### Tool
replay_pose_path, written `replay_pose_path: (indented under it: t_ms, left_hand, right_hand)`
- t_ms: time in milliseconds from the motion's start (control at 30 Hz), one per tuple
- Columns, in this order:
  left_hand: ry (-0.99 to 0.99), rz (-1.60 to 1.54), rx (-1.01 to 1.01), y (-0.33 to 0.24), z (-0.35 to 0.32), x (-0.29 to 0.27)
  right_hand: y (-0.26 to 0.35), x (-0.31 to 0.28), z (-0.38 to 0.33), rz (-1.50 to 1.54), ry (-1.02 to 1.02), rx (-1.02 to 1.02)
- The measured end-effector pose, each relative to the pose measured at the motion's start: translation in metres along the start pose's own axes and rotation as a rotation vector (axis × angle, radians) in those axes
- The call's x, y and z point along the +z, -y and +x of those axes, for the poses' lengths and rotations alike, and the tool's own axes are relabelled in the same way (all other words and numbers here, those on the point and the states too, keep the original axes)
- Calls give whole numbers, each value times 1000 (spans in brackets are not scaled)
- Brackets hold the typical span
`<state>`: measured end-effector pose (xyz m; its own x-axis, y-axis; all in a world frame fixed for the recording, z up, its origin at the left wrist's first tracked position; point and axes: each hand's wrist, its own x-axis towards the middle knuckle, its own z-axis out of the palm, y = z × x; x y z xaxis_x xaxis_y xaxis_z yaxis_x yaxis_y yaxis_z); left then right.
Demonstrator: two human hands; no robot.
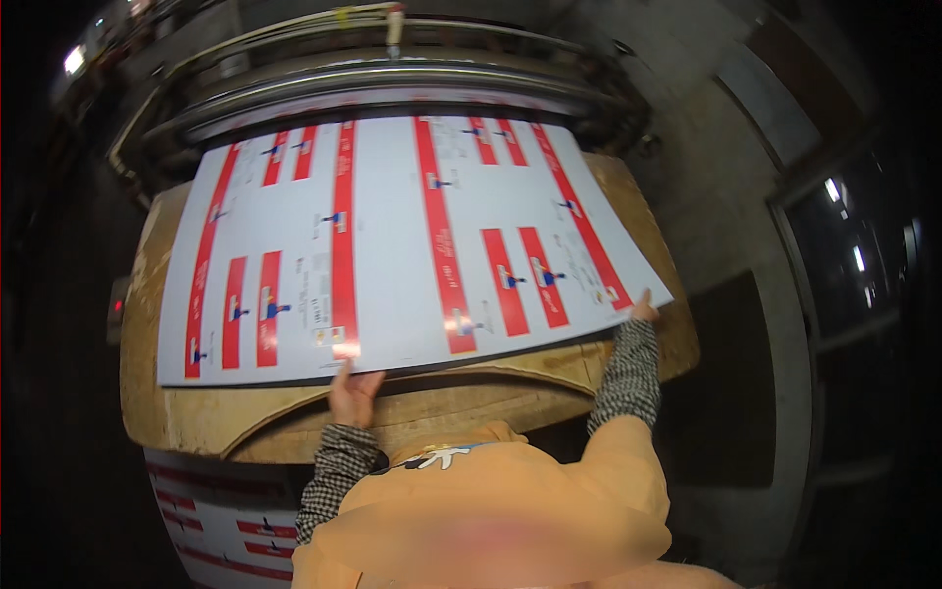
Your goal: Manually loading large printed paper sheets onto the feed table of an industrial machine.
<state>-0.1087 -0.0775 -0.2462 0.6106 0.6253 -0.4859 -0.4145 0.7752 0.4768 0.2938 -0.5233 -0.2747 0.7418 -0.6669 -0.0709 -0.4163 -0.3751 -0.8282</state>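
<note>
A large white printed sheet (388, 226) with red stripes and small blue marks lies across a worn wooden board (147, 393). Its far edge reaches the rollers of a machine. My left hand (355, 395) grips the near edge, left of the middle, with its fingertips partly hidden at the sheet. At the near right corner, my right hand (644, 306) holds the edge, a finger showing on top. The near edge stands a little above the board there, with a dark gap below it.
The machine's long metal roller (392, 79) spans the far side, with a hose-like fitting (394, 29) above it. More printed sheets (226, 520) lie low at the left. A curved cut-out marks the board's near side. Glass panels (854, 245) stand at the right.
</note>
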Motion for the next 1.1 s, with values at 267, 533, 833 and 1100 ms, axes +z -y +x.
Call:
replay_pose_path:
  t_ms: [267,533,833,1100]
  left_hand:
    - [97,409,-249,11,2,39]
    - [93,427,-235,10,-2,31]
    - [81,395,-204,15,-1,35]
    - [141,350,-201,15,8,19]
  right_hand:
    - [18,-45,-37,144,-15,170]
    - [31,-35,-44,136,-70,252]
    - [32,-7,-46,108,-248,-287]
    - [102,57,-388,-507,1199,-1583]
